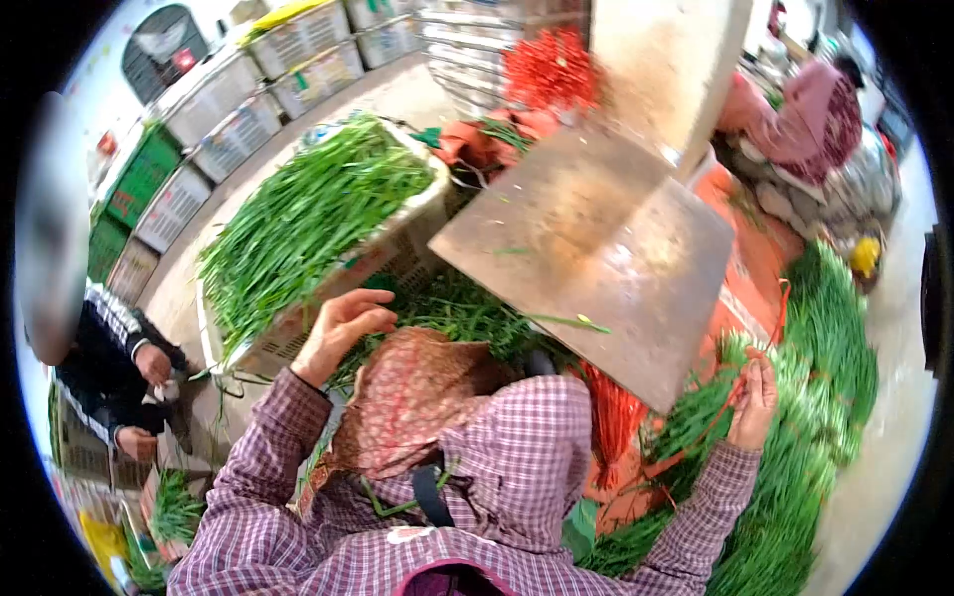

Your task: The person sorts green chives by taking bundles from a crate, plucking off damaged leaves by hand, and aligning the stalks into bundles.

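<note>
a brown patterned cloth (pixel 407 397) covers the wearer's lap. just above its edge, the left hand (pixel 345 326) has its fingers spread loosely, slightly curved and seemingly holding nothing. out to the other side, the right hand (pixel 753 402) pinches a thin red strand (pixel 737 389) between thumb and fingertips, over a heap of long green stalks (pixel 805 368). more red strands (pixel 614 417) hang below the near edge of a brown board (pixel 566 228) (one green blade (pixel 571 321) lies on it). beyond the left hand, a pale crate (pixel 437 184) brims with cut green leaves (pixel 313 219). farther off are a red bundle (pixel 552 72) and stacked crates (pixel 308 74).
</note>
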A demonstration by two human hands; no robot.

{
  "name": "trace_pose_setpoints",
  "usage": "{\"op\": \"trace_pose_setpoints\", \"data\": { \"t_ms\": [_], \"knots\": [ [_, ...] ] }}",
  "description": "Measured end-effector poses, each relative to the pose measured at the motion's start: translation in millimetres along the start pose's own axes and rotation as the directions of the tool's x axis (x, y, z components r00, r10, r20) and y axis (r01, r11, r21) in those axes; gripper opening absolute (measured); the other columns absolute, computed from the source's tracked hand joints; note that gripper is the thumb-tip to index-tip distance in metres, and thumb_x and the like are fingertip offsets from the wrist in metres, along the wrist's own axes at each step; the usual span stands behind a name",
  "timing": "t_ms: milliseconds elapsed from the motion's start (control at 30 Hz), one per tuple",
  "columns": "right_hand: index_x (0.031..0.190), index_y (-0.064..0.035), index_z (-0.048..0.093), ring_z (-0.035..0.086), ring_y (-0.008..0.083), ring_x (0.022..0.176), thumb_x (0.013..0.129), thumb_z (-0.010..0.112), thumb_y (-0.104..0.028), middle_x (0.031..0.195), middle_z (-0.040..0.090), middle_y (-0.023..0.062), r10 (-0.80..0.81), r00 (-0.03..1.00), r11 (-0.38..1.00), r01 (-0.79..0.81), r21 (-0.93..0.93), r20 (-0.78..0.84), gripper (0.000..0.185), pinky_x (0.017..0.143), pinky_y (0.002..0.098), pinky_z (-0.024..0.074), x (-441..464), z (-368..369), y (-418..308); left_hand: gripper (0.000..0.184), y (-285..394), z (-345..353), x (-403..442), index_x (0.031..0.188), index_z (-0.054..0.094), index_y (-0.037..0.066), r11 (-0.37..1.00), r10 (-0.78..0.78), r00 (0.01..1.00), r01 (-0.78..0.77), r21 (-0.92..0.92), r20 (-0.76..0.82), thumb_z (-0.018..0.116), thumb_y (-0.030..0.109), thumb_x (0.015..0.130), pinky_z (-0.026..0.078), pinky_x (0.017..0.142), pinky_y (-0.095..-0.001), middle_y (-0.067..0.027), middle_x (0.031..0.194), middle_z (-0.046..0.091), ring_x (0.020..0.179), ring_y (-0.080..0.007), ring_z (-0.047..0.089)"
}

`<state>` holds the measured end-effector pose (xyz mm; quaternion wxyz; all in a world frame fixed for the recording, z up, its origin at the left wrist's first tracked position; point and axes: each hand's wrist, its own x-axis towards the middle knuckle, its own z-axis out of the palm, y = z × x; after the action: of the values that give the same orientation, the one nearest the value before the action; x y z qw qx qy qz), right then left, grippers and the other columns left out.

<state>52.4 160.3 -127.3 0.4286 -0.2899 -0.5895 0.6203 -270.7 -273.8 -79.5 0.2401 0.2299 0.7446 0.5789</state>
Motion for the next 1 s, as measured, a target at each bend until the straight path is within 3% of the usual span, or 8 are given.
{"op": "trace_pose_setpoints", "data": {
  "t_ms": [200,333,400,467,533,733,833,1000],
  "knots": [
    [0.115,-0.0052,0.059,0.044,-0.0001,0.055,0.094,0.057,-0.015,0.072,0.053,-0.0053,-0.018,0.997,1.0,0.018,-0.008,0.073,0.023,0.044,0.0168,0.0369,60.8,92.6,10.1,0.036,-26.1,-36.9,-15.5,0.118,0.058,-0.002,0.998,-0.009,0.996,0.003,-0.062,-0.091,0.063,0.021,0.091,0.052,0.083,-0.0304,-0.0106,0.097,0.067,0.088,-0.016,0.065],
    [0.112,-0.0053,0.053,0.048,0.0038,0.054,0.094,0.057,-0.015,0.081,0.062,0.0015,0.047,0.964,0.97,0.018,-0.242,0.262,0.021,0.043,0.0181,0.0391,90.3,127.5,48.1,0.035,-19.4,-75.9,-11.7,0.115,0.059,-0.004,0.993,0.057,0.986,-0.073,-0.097,-0.156,0.063,0.021,0.09,0.052,0.082,-0.0296,-0.0098,0.094,0.068,0.087,-0.0158,0.065],
    [0.115,-0.0045,0.052,0.053,0.0056,0.057,0.092,0.058,-0.016,0.079,0.062,0.0022,0.17,0.947,0.83,0.011,-0.558,0.271,0.026,0.044,0.0181,0.0411,86.6,144.6,56.8,0.033,-2.7,-100.2,-4.0,0.114,0.059,-0.004,0.987,0.089,0.977,-0.113,-0.112,-0.194,0.062,0.019,0.09,0.052,0.082,-0.0297,-0.0093,0.092,0.068,0.086,-0.0156,0.064],
    [0.116,-0.0046,0.053,0.057,0.0067,0.063,0.091,0.06,-0.019,0.085,0.063,0.0031,0.258,0.926,0.81,-0.052,-0.584,0.276,0.029,0.048,0.0195,0.0438,77.2,150.7,38.6,0.035,12.9,-127.8,15.9,0.113,0.06,-0.004,0.984,0.178,0.961,-0.174,0.038,-0.213,0.061,0.022,0.09,0.05,0.081,-0.0281,-0.0089,0.092,0.068,0.087,-0.0137,0.063],
    [0.116,-0.0049,0.053,0.058,0.007,0.068,0.092,0.059,-0.021,0.093,0.062,0.0032,0.075,0.968,0.764,0.099,-0.638,0.24,0.03,0.052,0.0204,0.0453,80.3,149.7,33.9,0.035,22.3,-165.2,44.8,0.112,0.061,-0.004,0.961,0.268,0.941,-0.245,0.129,-0.209,0.061,0.023,0.09,0.051,0.08,-0.028,-0.0093,0.093,0.068,0.087,-0.014,0.064],
    [0.114,-0.0046,0.055,0.057,0.0067,0.071,0.095,0.054,-0.026,0.098,0.06,0.0019,-0.022,0.949,0.737,0.228,-0.636,0.314,0.029,0.056,0.0192,0.0449,75.4,197.7,-15.6,0.054,-1.7,-223.9,174.0,0.122,0.056,-0.004,0.866,0.349,0.892,-0.189,0.462,-0.289,0.068,0.032,0.084,0.049,0.092,-0.035,-0.0166,0.107,0.066,0.1,-0.0229,0.063],
    [0.109,-0.0022,0.058,0.057,0.0072,0.071,0.093,0.057,-0.019,0.095,0.061,0.0031,0.012,0.91,0.781,0.25,-0.573,0.414,0.023,0.056,0.02,0.0461,59.1,252.0,-31.0,0.081,-24.5,-232.6,242.9,0.137,0.039,-0.004,0.623,0.446,0.856,-0.086,0.778,-0.262,0.073,0.041,0.077,0.039,0.104,-0.0411,-0.0264,0.131,0.05,0.121,-0.0339,0.049],
    [0.097,0.0029,0.062,0.059,0.0088,0.068,0.089,0.059,-0.009,0.081,0.062,0.006,0.012,0.852,0.779,0.321,-0.539,0.524,0.015,0.06,0.0229,0.0497,44.2,324.3,-26.9,0.107,-48.5,-246.1,327.5,0.139,0.03,-0.007,0.428,0.396,0.886,0.054,0.902,-0.241,0.073,0.059,0.067,0.032,0.106,-0.0468,-0.0281,0.137,0.04,0.13,-0.0375,0.038]
  ]
}}
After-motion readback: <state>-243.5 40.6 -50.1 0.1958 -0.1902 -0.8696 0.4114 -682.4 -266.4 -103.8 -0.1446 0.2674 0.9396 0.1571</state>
